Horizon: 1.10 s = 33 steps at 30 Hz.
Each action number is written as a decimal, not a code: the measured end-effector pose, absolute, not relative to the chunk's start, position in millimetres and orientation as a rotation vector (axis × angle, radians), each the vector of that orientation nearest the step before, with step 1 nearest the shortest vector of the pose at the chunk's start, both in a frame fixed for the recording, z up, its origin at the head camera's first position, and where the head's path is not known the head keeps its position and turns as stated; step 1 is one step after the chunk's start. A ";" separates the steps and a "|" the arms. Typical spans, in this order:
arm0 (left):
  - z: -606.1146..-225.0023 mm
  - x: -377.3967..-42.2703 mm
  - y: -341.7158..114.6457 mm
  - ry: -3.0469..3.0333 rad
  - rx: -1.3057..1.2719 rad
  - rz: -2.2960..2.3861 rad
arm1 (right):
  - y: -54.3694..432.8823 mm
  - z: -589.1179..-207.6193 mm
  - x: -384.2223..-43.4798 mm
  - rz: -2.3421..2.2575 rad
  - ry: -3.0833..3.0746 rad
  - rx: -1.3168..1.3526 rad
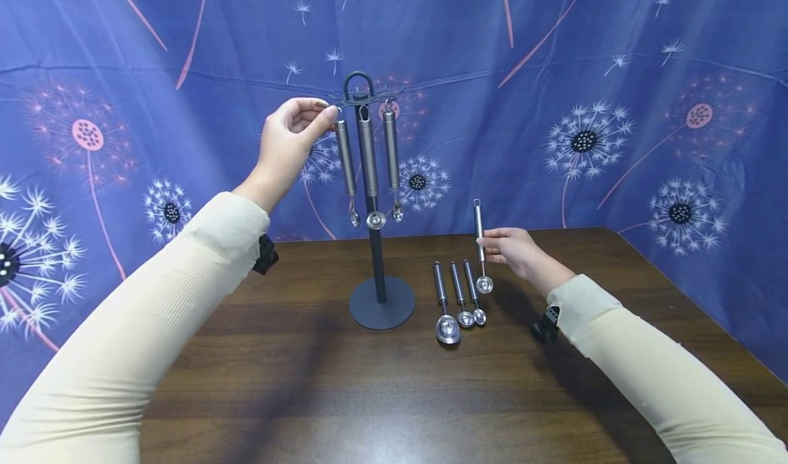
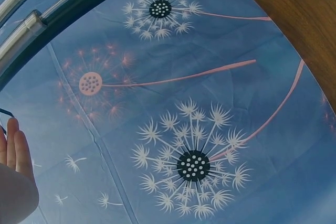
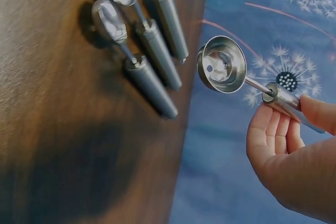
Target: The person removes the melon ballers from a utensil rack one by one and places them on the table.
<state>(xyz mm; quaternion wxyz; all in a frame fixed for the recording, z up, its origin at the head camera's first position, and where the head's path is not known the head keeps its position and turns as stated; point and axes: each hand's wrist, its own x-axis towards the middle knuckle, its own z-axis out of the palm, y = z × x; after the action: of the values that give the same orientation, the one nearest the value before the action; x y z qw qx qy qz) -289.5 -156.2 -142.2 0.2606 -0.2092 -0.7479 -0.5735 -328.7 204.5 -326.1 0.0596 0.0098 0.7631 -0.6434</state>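
My right hand [image 1: 516, 250] pinches the metal handle of a measuring spoon [image 1: 484, 284] between thumb and fingers, raised above the table with its round bowl down. Its deep, shiny bowl [image 3: 222, 64] shows in the right wrist view. At the upper left, my left hand [image 1: 294, 132] pinches a hook arm at the top of a black utensil rack [image 1: 379, 259], beside the loop of a hanging spoon. Three steel spoons [image 1: 367, 152] hang from the rack by their handle loops. Only part of the left hand [image 2: 18, 182] appears in the left wrist view; its thumb is hidden there.
Three more steel spoons [image 1: 457, 293] lie side by side on the brown wooden table [image 1: 295, 389], between the rack's round base and my right hand. Behind the table hangs a blue dandelion-print cloth [image 1: 468, 135].
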 end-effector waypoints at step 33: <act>-143.7 -293.4 -154.5 -1.972 -0.574 -1.630 | 226.4 -388.8 -330.5 -1.711 2.369 0.163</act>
<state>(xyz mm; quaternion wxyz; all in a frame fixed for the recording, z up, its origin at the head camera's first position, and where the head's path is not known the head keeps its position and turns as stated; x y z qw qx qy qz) -293.4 -154.5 -143.7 0.2569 -0.2114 -0.7268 -0.6009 -330.5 226.4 -388.8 0.1074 0.0553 0.8048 -0.5811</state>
